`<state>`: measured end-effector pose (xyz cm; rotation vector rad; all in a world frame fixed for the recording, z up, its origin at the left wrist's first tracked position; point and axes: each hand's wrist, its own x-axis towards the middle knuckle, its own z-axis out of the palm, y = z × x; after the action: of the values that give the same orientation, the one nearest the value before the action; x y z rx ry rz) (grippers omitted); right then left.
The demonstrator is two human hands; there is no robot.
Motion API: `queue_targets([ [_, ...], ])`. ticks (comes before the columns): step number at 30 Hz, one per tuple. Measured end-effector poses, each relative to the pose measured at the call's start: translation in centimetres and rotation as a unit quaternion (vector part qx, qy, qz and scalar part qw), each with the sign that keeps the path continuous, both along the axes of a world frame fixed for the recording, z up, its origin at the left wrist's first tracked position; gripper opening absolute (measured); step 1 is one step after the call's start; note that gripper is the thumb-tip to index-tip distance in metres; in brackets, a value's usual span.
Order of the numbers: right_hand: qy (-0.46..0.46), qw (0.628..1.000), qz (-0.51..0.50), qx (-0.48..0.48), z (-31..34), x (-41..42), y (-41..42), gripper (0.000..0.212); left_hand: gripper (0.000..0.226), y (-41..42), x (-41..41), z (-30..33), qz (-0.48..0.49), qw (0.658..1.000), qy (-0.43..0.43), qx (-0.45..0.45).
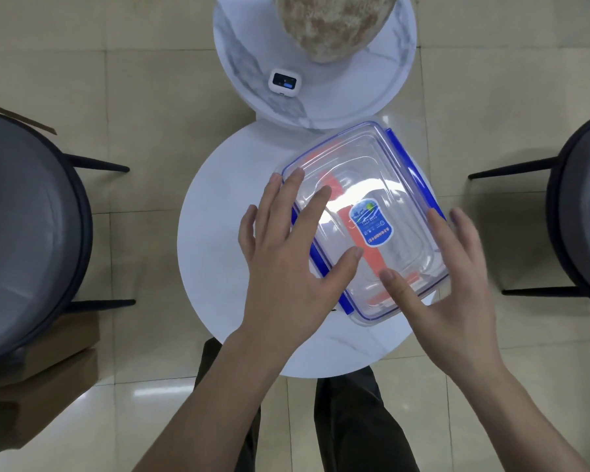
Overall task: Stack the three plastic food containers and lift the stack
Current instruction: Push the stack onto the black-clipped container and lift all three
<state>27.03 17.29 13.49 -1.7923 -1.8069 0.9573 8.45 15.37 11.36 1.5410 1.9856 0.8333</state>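
A clear plastic food container with blue clips (372, 165) sits on top of a stack on the round white table (218, 253). Orange clips of a container underneath (334, 189) show through it; how many lie below I cannot tell. A blue label (372, 226) is on the lid. My left hand (280, 267) lies with spread fingers over the lid's left edge. My right hand (457, 294) is at the near right corner, thumb on the lid, blurred fingers along the right side. Neither hand is closed around the stack.
A second marble round table (382, 93) stands behind, with a small white device (284, 82) and a large stone-like vase (334, 25). Dark chairs stand at the left (24, 233) and right (586, 212). Cardboard boxes (48, 386) lie on the floor, lower left.
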Motion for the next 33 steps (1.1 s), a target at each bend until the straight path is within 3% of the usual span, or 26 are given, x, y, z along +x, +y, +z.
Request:
queue_targets([
  [4,-0.005,0.997,0.016,0.076,1.6,-1.2,-1.1,0.064,0.063,-1.6,-1.5,-0.2,0.057,0.998,-0.012,0.036],
  [10,0.016,0.995,0.065,0.072,3.1,-4.8,-3.3,0.055,0.058,-4.1,-3.8,-0.6,0.122,0.988,-0.089,-0.038],
  [19,0.078,0.991,0.095,0.055,2.2,-9.5,-7.4,0.035,0.041,-6.4,-6.6,-1.9,0.147,0.975,-0.134,-0.097],
  [33,0.055,0.985,0.082,-0.144,-5.1,-9.1,-11.3,0.037,0.035,-6.2,-7.8,-6.4,0.136,0.952,-0.206,-0.182],
])
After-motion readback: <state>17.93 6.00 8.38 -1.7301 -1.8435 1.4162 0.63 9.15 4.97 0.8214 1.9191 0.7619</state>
